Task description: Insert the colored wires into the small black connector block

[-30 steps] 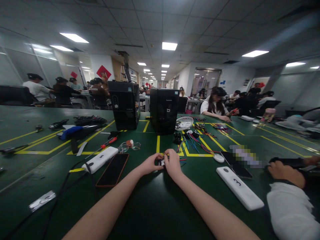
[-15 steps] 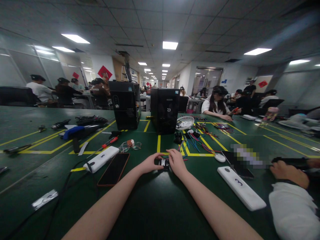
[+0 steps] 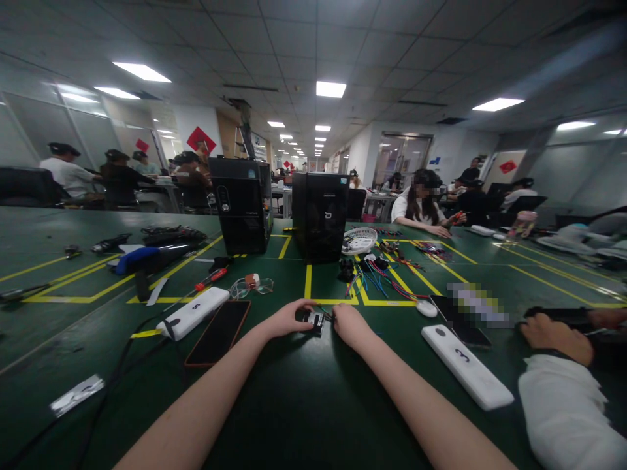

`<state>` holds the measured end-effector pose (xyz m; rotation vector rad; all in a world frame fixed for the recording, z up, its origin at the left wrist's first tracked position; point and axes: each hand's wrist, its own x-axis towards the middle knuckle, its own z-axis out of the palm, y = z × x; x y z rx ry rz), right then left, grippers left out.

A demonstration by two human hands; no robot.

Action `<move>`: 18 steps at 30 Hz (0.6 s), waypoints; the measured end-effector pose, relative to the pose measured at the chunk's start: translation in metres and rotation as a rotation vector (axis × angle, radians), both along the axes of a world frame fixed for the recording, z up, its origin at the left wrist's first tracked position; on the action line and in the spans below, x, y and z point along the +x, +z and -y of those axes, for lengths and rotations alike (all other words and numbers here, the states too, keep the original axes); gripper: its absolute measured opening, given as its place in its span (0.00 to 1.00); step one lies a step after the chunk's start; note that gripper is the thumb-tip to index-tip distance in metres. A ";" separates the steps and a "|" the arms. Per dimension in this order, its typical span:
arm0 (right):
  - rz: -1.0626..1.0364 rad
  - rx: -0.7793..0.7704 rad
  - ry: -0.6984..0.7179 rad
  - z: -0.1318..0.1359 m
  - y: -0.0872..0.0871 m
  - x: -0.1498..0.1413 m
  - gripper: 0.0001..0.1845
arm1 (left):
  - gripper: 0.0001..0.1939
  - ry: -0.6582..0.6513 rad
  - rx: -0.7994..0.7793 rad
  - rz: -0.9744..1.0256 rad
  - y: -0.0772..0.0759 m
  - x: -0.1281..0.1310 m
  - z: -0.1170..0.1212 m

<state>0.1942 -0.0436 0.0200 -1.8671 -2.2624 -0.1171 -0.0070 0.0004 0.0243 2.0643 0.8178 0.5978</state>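
A small black and silver component point(image 3: 319, 323) lies low over the green table in front of me. My left hand point(image 3: 287, 318) grips it from the left, thumb at the near side and fingers over the far side. On its right, my right hand point(image 3: 350, 324) is closed, fingertips pinched beside the component's edge. What looks like a thin dark wire runs from the component to those fingertips. The part's exact kind is too small to tell.
Two black computer towers point(image 3: 321, 215) stand ahead. Coloured wires point(image 3: 379, 274) and a white basket point(image 3: 360, 241) lie to their right. Left are a phone point(image 3: 219, 333), white power bank point(image 3: 193, 313), glasses point(image 3: 259, 284) and screwdriver point(image 3: 211, 279). Another person's hand point(image 3: 556, 336) rests at right, beyond another white power bank point(image 3: 467, 367).
My right hand has turned and drawn its fingers together at the component's right side, leaving more of the part visible. My left hand keeps its grip. The view has shifted slightly.
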 end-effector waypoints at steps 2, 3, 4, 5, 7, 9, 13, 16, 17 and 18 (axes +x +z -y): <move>0.016 -0.043 -0.045 0.004 0.002 0.000 0.08 | 0.30 0.002 0.000 -0.010 0.001 0.000 0.000; 0.027 -0.060 -0.065 0.006 0.002 -0.001 0.09 | 0.29 0.005 0.002 -0.013 0.001 0.000 0.000; 0.040 -0.070 -0.085 0.007 0.002 -0.002 0.10 | 0.29 0.008 0.003 -0.015 0.000 0.000 0.000; 0.053 -0.071 -0.109 0.008 0.001 -0.003 0.11 | 0.30 0.013 0.004 -0.016 0.000 0.000 0.000; 0.065 -0.047 -0.153 0.009 -0.001 -0.005 0.13 | 0.30 0.030 0.011 -0.012 -0.002 -0.001 0.000; 0.051 -0.016 -0.181 0.008 -0.003 -0.005 0.14 | 0.29 0.046 0.032 -0.008 -0.003 -0.001 0.000; -0.023 -0.049 -0.196 0.005 -0.004 -0.003 0.14 | 0.26 0.066 0.130 -0.004 -0.005 -0.001 -0.001; -0.073 -0.103 -0.214 0.006 0.003 -0.004 0.15 | 0.25 0.101 0.227 0.001 -0.008 0.000 -0.004; -0.084 -0.100 -0.215 0.007 0.005 -0.005 0.15 | 0.25 0.122 0.248 0.001 -0.010 0.000 -0.006; -0.092 -0.088 -0.211 0.009 0.008 -0.007 0.14 | 0.25 0.147 0.259 0.001 -0.012 0.000 -0.007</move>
